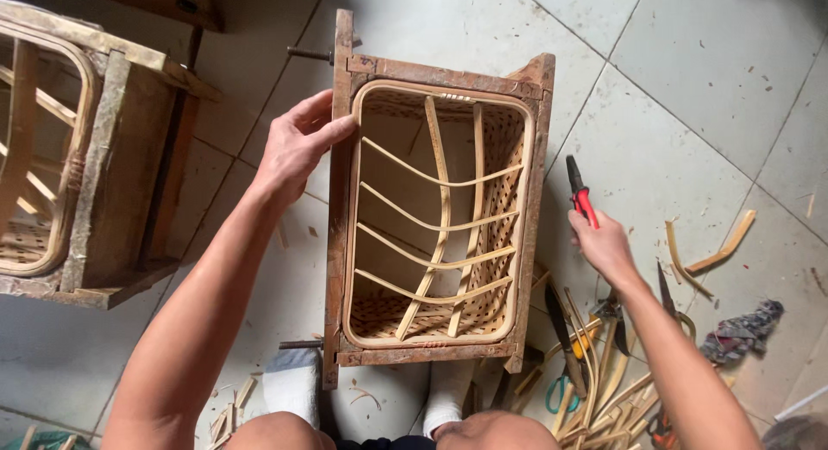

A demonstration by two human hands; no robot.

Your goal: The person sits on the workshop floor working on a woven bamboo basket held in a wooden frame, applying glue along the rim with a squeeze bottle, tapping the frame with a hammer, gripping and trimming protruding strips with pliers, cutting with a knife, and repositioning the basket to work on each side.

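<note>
1. We see the left hand [295, 146] resting on the left rail of a wooden frame [338, 200], fingers laid loosely together along the rail's outer edge, thumb reaching toward the inner rim.
2. The frame stands on the tiled floor [690, 88] between the person's feet, holding a woven cane basket [496, 303] with bent cane strips [435, 243] crossing its opening.
3. The right hand [604, 243], just right of the frame, closes its fingers around red-handled pliers [580, 191], the tool pointing away from us.
4. Cane offcuts [595, 372] and scissors [561, 390] lie near the right arm; a second frame [112, 157] stands well apart on the left.
</note>
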